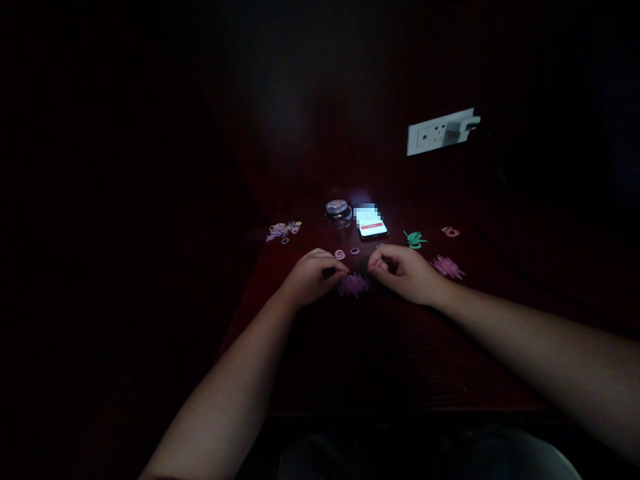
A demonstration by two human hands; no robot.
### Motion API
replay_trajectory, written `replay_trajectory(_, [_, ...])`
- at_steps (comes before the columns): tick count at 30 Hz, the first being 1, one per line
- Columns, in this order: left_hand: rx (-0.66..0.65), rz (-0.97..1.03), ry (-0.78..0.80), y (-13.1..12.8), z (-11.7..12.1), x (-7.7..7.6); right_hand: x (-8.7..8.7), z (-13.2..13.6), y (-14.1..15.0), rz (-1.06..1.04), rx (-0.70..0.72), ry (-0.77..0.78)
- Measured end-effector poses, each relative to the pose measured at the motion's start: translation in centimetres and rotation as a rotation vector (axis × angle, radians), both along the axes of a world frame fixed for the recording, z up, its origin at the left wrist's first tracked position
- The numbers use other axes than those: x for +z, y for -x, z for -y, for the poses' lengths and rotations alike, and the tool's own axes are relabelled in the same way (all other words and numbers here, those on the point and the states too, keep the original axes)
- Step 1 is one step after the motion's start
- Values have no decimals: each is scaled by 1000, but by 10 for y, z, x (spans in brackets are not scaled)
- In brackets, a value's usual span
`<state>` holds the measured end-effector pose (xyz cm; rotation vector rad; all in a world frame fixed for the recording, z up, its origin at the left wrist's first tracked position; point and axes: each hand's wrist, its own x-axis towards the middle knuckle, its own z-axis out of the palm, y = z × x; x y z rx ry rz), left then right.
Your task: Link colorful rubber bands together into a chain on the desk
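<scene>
My left hand (313,278) is closed in a pinch at the left edge of a pile of small purple strands or bands (353,285). Whatever its fingertips hold, if anything, is too small and dark to make out. Just right of that pile, my right hand (407,275) is curled with thumb and forefinger together; its contents cannot be seen either. Beyond the fingers lie a pink hair tie (340,254) and a pale purple one (355,251). Another small ring is partly hidden behind my right hand. A pink pile (449,267) sits near my right wrist.
A lit phone (374,231) lies beside a lidded clear jar (338,213) at the back of the dark red table (400,353). Mixed hair ties (283,231) lie left, green ones (415,239) and orange ones (451,232) right. A wall socket (433,135) holds a plug.
</scene>
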<state>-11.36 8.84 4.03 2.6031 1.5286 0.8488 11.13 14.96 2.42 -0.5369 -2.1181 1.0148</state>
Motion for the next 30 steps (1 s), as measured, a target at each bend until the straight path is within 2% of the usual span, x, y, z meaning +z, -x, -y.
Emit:
replay_trajectory(6, [-13,-30,45,3,-2,-4,2,1,1,12,-5,7])
replay_trajectory(13, [64,-6,39,7,-3,-6,1,1,1,17,-8,7])
replay_trajectory(16, [274,28,40,18,-6,-10,0,1,1,6,2,25])
replay_trajectory(19, [617,72,98,39,-14,-20,-1,0,1,-7,6,21])
replay_trajectory(21, [848,116,196,54,-20,-28,-1,0,2,-28,-2,10])
replay_trajectory(22, [910,124,224,61,-22,-32,-1,0,2,-37,-7,7])
replay_trajectory(25, [1006,141,267,76,-28,-41,-1,2,3,-41,-12,13])
replay_trajectory(30, [1059,154,270,82,-32,-44,2,4,4,-54,-12,18])
